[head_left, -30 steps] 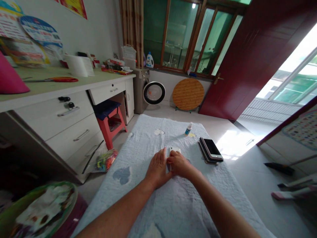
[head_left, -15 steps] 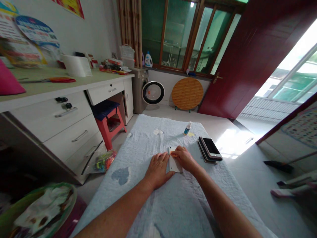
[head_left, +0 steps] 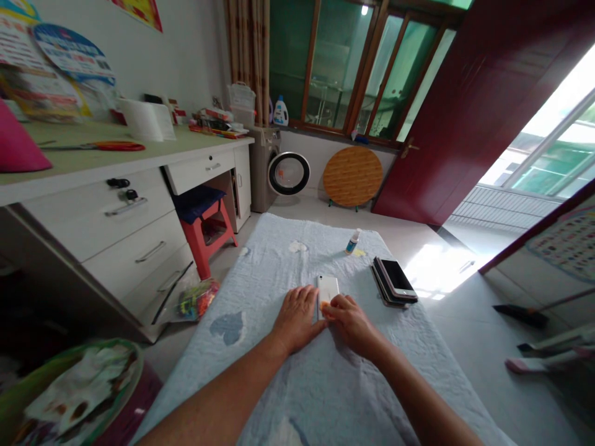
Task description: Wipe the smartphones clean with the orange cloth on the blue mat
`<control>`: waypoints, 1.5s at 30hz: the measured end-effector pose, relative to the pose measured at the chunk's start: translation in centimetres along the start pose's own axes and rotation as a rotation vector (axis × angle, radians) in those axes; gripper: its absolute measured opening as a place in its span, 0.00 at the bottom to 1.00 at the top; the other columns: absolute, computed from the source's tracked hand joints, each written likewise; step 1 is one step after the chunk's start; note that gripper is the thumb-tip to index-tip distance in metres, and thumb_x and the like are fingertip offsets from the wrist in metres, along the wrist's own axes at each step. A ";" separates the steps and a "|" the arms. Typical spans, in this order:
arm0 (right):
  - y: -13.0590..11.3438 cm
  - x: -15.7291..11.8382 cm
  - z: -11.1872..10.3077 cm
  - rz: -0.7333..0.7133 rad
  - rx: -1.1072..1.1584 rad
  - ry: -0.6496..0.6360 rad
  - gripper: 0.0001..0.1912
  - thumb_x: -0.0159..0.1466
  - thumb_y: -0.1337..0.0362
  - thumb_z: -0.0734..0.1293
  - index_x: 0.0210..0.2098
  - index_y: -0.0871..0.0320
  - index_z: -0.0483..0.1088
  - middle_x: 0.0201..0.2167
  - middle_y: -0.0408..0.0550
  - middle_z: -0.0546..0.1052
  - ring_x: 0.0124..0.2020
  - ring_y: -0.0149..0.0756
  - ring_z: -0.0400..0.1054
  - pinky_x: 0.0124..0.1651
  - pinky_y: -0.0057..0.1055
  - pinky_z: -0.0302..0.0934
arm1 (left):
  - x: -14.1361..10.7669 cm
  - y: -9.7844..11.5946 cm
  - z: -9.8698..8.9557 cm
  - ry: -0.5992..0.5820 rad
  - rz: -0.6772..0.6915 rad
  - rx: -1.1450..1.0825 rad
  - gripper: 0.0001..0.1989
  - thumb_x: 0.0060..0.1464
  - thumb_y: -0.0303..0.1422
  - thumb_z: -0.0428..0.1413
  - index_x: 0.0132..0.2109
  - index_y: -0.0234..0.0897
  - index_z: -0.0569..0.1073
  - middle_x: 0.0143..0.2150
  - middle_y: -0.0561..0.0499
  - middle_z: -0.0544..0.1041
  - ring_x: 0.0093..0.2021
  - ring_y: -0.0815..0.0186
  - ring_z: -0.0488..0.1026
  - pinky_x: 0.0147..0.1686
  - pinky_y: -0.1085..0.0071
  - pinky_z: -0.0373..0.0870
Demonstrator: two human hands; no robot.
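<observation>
Pale-blue cloth [head_left: 302, 390] lies before me, a white phone [head_left: 328, 287] on it at twelve o'clock; my left hand [head_left: 296, 317] lies loosely spread along its edge, my right hand [head_left: 352, 322] pinches an orange scrap [head_left: 324, 306] on it. Desk [head_left: 116, 229], ten o'clock; red door [head_left: 432, 111], one.

Pale blue cloth-covered worktop [head_left: 274, 263], white phone [head_left: 328, 285] near the centre, small white-topped bottle [head_left: 352, 243] at one o'clock, phone stack [head_left: 395, 282] at two o'clock.

We see a smooth white phone [head_left: 328, 285] on matt, wrinkled cloth [head_left: 274, 254]. The top device's screen [head_left: 394, 273] looks glossy, the spray bottle [head_left: 352, 242] plastic, the round tabletop [head_left: 353, 176] wood-grained, the door [head_left: 437, 118] shiny, the stool's legs [head_left: 199, 249] smooth plastic.
</observation>
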State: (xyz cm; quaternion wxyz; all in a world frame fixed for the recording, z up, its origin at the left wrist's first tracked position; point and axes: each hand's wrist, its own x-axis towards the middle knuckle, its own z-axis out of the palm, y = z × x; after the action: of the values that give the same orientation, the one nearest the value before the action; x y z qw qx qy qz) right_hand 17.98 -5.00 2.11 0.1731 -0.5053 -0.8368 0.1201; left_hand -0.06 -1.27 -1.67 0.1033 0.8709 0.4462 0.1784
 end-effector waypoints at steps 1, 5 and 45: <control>-0.2 -0.4 -0.2 -0.001 0.007 -0.007 0.13 0.68 0.68 0.57 0.40 0.55 0.73 0.37 0.47 0.69 0.40 0.35 0.60 0.45 0.29 0.55 | 0.0 0.0 0.1 0.005 0.006 -0.001 0.33 0.56 0.50 0.52 0.62 0.34 0.59 0.64 0.39 0.62 0.64 0.51 0.57 0.63 0.52 0.51; 0.5 -0.3 -0.6 0.043 0.005 -0.014 0.13 0.68 0.67 0.57 0.42 0.55 0.74 0.37 0.48 0.69 0.40 0.35 0.60 0.44 0.29 0.55 | 0.0 0.0 -0.1 0.017 0.031 -0.016 0.30 0.55 0.48 0.54 0.61 0.38 0.62 0.64 0.43 0.63 0.63 0.51 0.58 0.62 0.52 0.52; 6.4 4.7 0.6 0.210 -0.194 0.151 0.16 0.68 0.69 0.55 0.46 0.58 0.74 0.35 0.49 0.70 0.38 0.34 0.60 0.44 0.29 0.51 | 0.2 0.2 -1.0 0.019 0.047 -0.072 0.29 0.52 0.47 0.57 0.59 0.41 0.66 0.60 0.46 0.68 0.59 0.51 0.61 0.60 0.53 0.54</control>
State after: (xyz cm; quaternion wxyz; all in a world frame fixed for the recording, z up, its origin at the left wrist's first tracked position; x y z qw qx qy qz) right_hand 20.78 2.12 -0.07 0.1723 -0.6120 -0.7716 0.0177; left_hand -0.21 -1.25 -0.60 0.1259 0.8751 0.4199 0.2052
